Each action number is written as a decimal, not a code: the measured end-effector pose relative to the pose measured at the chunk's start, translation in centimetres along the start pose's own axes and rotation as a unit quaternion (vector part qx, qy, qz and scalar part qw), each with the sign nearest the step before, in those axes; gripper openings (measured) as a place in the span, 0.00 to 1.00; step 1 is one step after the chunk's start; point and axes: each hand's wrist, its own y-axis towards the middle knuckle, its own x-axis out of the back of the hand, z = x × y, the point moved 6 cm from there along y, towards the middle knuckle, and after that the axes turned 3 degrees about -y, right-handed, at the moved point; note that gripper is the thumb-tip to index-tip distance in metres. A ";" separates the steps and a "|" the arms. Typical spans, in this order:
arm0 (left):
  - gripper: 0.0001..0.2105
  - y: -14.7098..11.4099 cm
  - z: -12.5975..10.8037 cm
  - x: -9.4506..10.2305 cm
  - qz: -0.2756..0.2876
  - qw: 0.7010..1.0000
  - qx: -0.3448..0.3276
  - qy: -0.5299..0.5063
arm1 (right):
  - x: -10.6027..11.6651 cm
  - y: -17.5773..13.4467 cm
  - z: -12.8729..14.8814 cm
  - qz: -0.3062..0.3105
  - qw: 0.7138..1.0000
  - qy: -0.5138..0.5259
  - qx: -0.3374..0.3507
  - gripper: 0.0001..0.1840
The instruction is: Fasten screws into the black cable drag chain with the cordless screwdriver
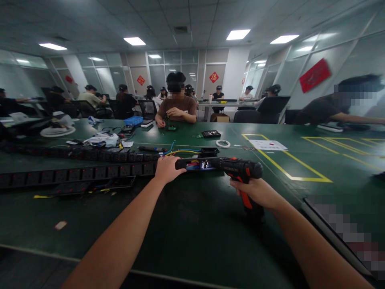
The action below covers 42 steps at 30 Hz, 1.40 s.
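Observation:
My right hand point(255, 190) is wrapped round the grip of a black and orange cordless drill point(240, 167), whose nose points left toward the end of a long black power strip point(117, 171). My left hand point(169, 169) grips that strip near its open end section. Coloured wires and a small lit digital display point(205, 164) show there, just right of my left fingers. The drill's tip meets or overlaps the strip's end; I cannot tell whether it touches a screw. Behind the strip lie a screwdriver-like tool point(150, 149) and loose blue and yellow wires point(183, 151).
A second black strip point(84, 153) runs behind the first. Black cover pieces point(120, 182) lie in front at left. Farther back are a white ring point(223, 143), a paper sheet point(268, 145), a blue basket point(134, 120) and a seated person point(176, 106) handling a small part.

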 end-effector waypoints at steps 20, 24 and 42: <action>0.27 0.0 0.1 -0.1 -0.002 1.000 -0.003 0.003 | 0.1 -0.2 0.5 0.001 1.000 0.024 0.003 0.19; 0.27 0.1 0.1 -0.1 -0.004 1.000 0.002 0.010 | -0.1 -0.2 0.7 0.011 0.998 0.057 0.011 0.20; 0.26 0.1 0.1 -0.1 -0.004 1.000 0.001 0.011 | -0.2 -0.2 0.8 0.006 0.999 0.047 0.013 0.18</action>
